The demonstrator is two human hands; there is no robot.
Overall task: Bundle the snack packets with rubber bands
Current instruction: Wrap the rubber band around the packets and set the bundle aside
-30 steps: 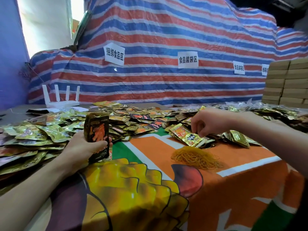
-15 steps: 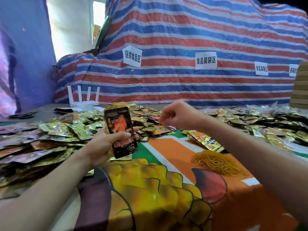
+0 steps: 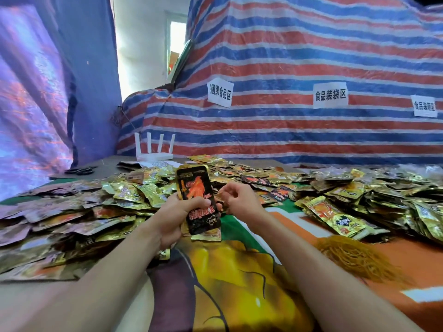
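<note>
Nearest the camera, a printed cloth (image 3: 230, 279) in yellow, orange and green is lying under both forearms. To the right of the right forearm, a loose heap of yellowish rubber bands (image 3: 359, 257) is sitting on the cloth's orange part.

Further out, the left hand (image 3: 176, 218) is gripping a stack of snack packets (image 3: 195, 188). It is holding the stack nearly upright, with the thumb lying across the lower front. The front packet is showing a glossy black face with an orange-red figure, red characters below the thumb and a gold rim. Gold edges of the packets behind it are sticking out at the bottom.

The right hand (image 3: 242, 200) is hovering just right of the stack, close to the left hand. Its fingers are curling, and thumb and forefinger are pinching what looks like a thin rubber band (image 3: 221, 193), too small to be sure.

Beyond and to both sides of the hands, loose gold packets (image 3: 124, 197) are lying in wide piles. Past the left pile, dark scissors (image 3: 80, 170) and a white router (image 3: 153, 149) are resting. Behind everything, a red, white and blue striped tarp (image 3: 299, 58) is hanging, carrying white paper labels (image 3: 330, 95).
</note>
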